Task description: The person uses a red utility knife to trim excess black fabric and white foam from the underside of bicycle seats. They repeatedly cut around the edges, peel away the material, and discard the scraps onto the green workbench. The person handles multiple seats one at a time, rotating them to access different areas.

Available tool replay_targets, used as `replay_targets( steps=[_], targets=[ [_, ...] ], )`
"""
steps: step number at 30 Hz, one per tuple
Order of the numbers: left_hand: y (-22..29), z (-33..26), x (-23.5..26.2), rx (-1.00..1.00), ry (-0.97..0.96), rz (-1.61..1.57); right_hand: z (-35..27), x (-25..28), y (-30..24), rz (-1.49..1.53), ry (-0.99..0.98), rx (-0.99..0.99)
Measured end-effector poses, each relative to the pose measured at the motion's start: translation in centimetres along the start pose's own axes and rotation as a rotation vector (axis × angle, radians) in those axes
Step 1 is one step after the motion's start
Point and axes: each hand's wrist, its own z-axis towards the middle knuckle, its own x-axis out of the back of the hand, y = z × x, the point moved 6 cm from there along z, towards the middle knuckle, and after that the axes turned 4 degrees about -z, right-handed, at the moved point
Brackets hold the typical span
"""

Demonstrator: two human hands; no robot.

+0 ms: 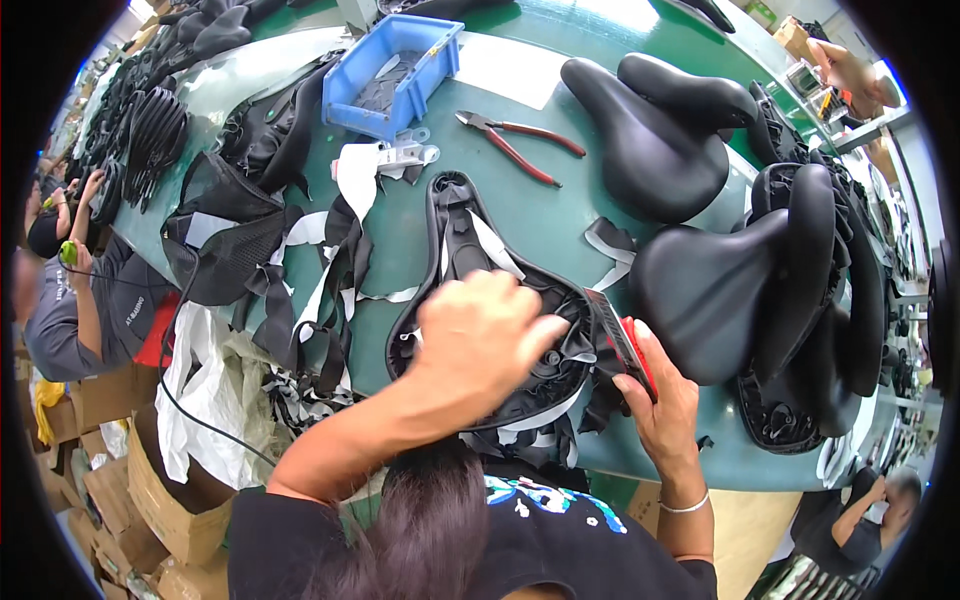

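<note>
The right hand (670, 408) has its fingers clamped on a slim red-and-black tool (642, 362) beside an upturned, pear-shaped black seat (560, 383) on the glossy green tabletop (640, 455). Above the seat, the left hand (482, 335) blurs; whether its fingers grip anything, I cannot tell. Around lie limp fabric scraps (348, 262), red-handled pliers (522, 151) and smooth, padded seats (660, 150).

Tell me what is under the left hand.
Beneath the left hand lies an upturned black saddle; its nose and parts of its rim and wide end show. The hand covers its middle.
</note>
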Motion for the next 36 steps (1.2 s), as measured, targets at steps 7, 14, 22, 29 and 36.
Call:
replay_targets(
  steps=[7, 14, 22, 29, 36],
  targets=[
    [-0.7, 0.3, -3.3, 0.132, -0.052, -0.314, 0.4, 1.0, -0.9, -0.208, -0.089, 0.012],
    [-1.8, 0.2, -3.2, 0.157, -0.168, -0.466, 2.0, 0.4, -2.4, -0.461, -0.278, 0.024],
    [-6.1, -0.5, -0.9, 0.505, 0.577, -1.805, -4.9, -1.0, -4.4, -0.379, -0.215, -0.276],
    [-2.5, 1.1, 2.2, 0.054, 0.13, -0.7, -1.0, -0.3, -1.9, -0.437, -0.161, -0.183],
    [-4.2, 9.8, -1.0, 0.131, -0.373, -0.598, 2.7, -1.8, 0.5, -0.491, -0.177, -0.111]
  ],
)
